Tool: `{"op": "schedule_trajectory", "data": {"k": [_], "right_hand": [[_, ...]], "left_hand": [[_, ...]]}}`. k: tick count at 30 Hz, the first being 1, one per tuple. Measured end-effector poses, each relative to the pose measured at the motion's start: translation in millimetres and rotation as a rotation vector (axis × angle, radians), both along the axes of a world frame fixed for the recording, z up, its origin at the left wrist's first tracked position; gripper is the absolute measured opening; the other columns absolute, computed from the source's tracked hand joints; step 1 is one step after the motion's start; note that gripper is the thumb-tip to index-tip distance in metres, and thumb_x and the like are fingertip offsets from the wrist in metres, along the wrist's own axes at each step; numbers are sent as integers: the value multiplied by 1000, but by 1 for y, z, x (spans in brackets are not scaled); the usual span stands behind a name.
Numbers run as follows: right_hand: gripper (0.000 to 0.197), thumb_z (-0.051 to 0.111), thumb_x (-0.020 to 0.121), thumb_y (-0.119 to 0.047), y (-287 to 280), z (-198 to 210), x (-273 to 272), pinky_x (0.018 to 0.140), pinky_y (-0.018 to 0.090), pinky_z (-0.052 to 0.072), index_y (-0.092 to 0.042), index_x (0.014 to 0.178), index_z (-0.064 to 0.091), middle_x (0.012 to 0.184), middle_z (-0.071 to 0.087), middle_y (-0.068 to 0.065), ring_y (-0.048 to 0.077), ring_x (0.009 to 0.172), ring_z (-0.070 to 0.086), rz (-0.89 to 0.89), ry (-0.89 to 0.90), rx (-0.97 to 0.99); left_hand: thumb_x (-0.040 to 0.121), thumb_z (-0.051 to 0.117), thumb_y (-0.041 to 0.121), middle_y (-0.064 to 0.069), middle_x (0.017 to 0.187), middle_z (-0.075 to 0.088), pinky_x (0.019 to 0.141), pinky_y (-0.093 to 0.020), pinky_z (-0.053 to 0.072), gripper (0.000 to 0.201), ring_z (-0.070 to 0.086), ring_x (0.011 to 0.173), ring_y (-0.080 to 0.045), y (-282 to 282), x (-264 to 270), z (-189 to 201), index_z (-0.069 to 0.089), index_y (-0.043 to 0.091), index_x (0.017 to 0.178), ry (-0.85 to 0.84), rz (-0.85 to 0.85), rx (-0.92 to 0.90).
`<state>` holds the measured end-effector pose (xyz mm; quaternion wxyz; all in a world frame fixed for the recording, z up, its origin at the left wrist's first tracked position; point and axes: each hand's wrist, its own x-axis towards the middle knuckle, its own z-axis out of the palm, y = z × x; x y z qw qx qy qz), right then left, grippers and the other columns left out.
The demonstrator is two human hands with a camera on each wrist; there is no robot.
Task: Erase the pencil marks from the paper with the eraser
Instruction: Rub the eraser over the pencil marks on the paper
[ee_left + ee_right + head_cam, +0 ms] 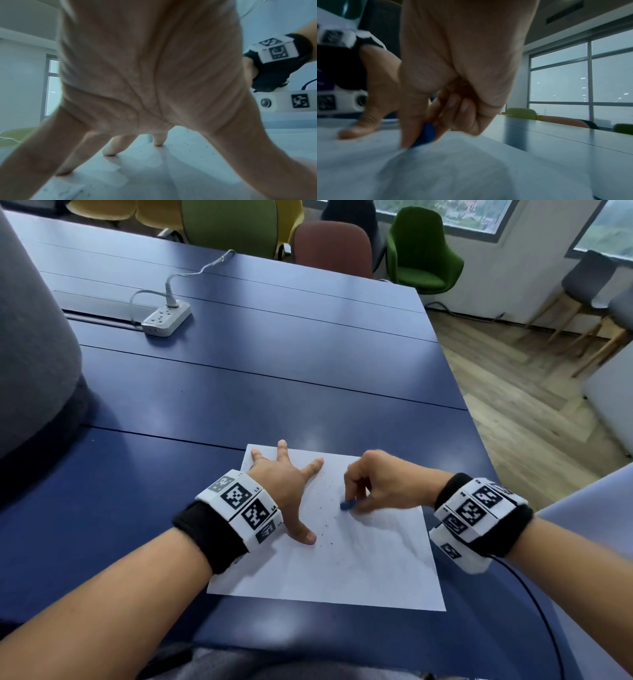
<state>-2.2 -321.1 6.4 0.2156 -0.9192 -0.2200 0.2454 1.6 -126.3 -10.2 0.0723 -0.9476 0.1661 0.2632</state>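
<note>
A white sheet of paper (359,570) lies near the front edge of the blue table (239,378). My left hand (286,484) is spread flat on the sheet's left part, its straight fingers (109,150) pressing it down. My right hand (373,484) pinches a small blue eraser (347,504) and holds its tip against the paper near the middle. In the right wrist view the eraser (426,135) sits between thumb and fingers, touching the paper (436,175). Dark eraser crumbs (325,484) dot the sheet between the hands. No clear pencil marks show.
A white power strip (166,320) with a plugged cable sits at the table's back left. A grey rounded object (30,344) stands at the left edge. Green, yellow and brown chairs (421,251) line the far side. A black wrist cable (534,604) trails at right.
</note>
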Motion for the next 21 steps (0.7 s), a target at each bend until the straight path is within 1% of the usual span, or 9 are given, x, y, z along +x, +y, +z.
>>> {"op": "schedule_trajectory", "data": {"k": [2, 3, 7, 9, 11, 12, 16, 17, 21], "right_hand": [[9, 80, 72, -11, 2, 6, -10, 55, 16, 41, -12, 74, 70, 77, 70, 8, 7, 59, 51, 119, 169, -86], [9, 80, 72, -13, 2, 7, -9, 56, 16, 41, -13, 73, 71, 77, 71, 6, 6, 59, 50, 128, 181, -104], [8, 79, 72, -14, -3, 1, 4, 60, 25, 45, -13, 74, 71, 68, 66, -1, 6, 58, 51, -64, -18, 2], [10, 78, 72, -11, -4, 2, -4, 57, 20, 44, -15, 71, 69, 68, 66, -2, 4, 57, 50, -10, 54, 4], [15, 79, 73, -11, -2, 7, -14, 55, 14, 40, -21, 69, 69, 74, 69, 5, 3, 57, 49, 111, 188, -57], [15, 80, 73, -12, -1, 9, -14, 55, 13, 39, -22, 70, 70, 75, 69, 5, 3, 57, 49, 132, 204, -78], [8, 80, 72, -18, -6, 3, 1, 59, 24, 45, -20, 73, 72, 73, 68, 2, 5, 58, 51, -60, -3, -20], [8, 79, 72, -16, -7, 3, -1, 59, 23, 45, -19, 72, 71, 73, 68, 2, 5, 57, 51, -63, -5, -15], [16, 80, 74, -12, 3, 10, -21, 54, 13, 40, -21, 69, 69, 67, 65, -6, 1, 55, 50, 168, 247, -105]], "left_hand": [[50, 75, 79, -26, 157, -17, 109, -56, 34, 138, 11, 134, -66, 0, 1, -1, -17, 46, 149, 6, 2, -3], [50, 75, 79, -26, 157, -17, 109, -57, 34, 138, 11, 134, -66, 0, 1, -1, -17, 46, 149, 7, 3, -2], [51, 75, 78, -23, 158, -18, 107, -56, 37, 138, 10, 136, -64, 0, 1, -2, -16, 47, 149, 6, 4, -11], [50, 75, 78, -23, 158, -18, 107, -56, 37, 138, 10, 136, -64, 0, 1, -2, -16, 47, 149, 8, 3, -7], [49, 75, 79, -24, 158, -18, 107, -56, 37, 139, 11, 135, -64, 0, 1, -2, -17, 47, 149, 10, 3, -4], [50, 75, 78, -24, 158, -18, 107, -56, 37, 139, 11, 135, -64, 0, 1, -2, -17, 47, 149, 10, 4, -5], [51, 75, 78, -22, 158, -18, 107, -56, 37, 138, 9, 137, -63, 0, 1, -1, -17, 47, 149, 9, 3, -12], [51, 75, 78, -22, 158, -19, 107, -56, 37, 138, 9, 137, -63, 0, 1, -1, -17, 47, 149, 10, 3, -12], [51, 75, 78, -23, 158, -18, 108, -57, 36, 138, 9, 136, -64, 0, 1, 0, -17, 46, 149, 11, 4, -8]]}}
